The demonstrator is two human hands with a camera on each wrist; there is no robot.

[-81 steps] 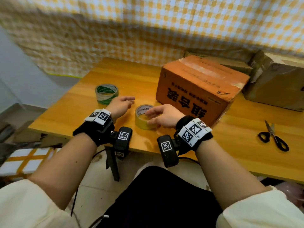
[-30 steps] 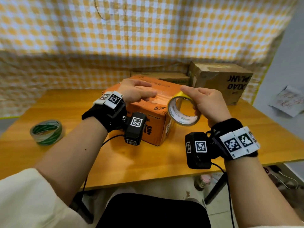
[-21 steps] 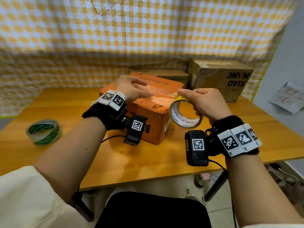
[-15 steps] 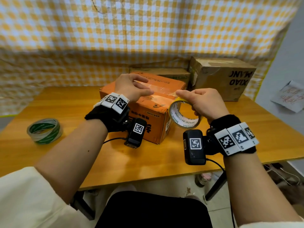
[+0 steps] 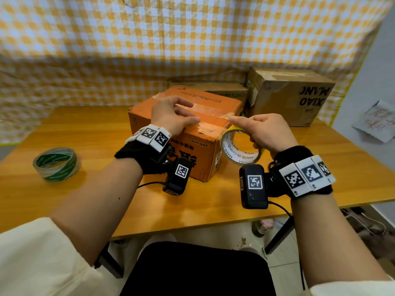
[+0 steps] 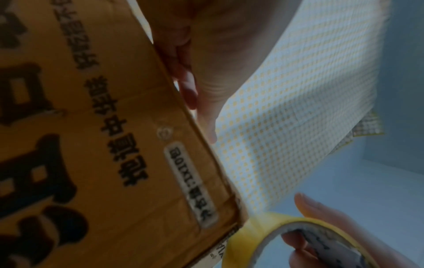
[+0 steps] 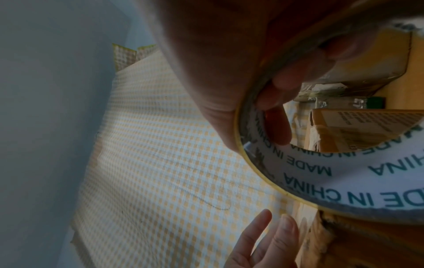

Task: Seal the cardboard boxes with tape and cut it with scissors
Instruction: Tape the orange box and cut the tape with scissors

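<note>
An orange cardboard box (image 5: 192,152) stands in the middle of the wooden table (image 5: 96,199). My left hand (image 5: 173,116) rests on its top, fingers (image 6: 201,94) lying loosely along the taped seam. My right hand (image 5: 263,131) grips a yellow tape roll (image 5: 237,157), thumb on the outside and fingers through the core. The roll (image 6: 270,228) sits against the box's near right top corner (image 6: 234,208). From the right wrist, the roll's white core (image 7: 321,183) fills the right side, with the left hand's fingertips (image 7: 263,235) below. No scissors in view.
A green and white tape roll (image 5: 56,163) lies at the table's left. A brown box (image 5: 288,97) and a flat box (image 5: 211,88) stand behind the orange one, against the checked cloth (image 5: 192,39). A paper sheet (image 5: 378,120) lies off the table's right edge.
The right hand lifted the yellow roll off the table and brought it to the orange box's right corner, lowering it slightly over the last second. The left hand stayed on the box top.
</note>
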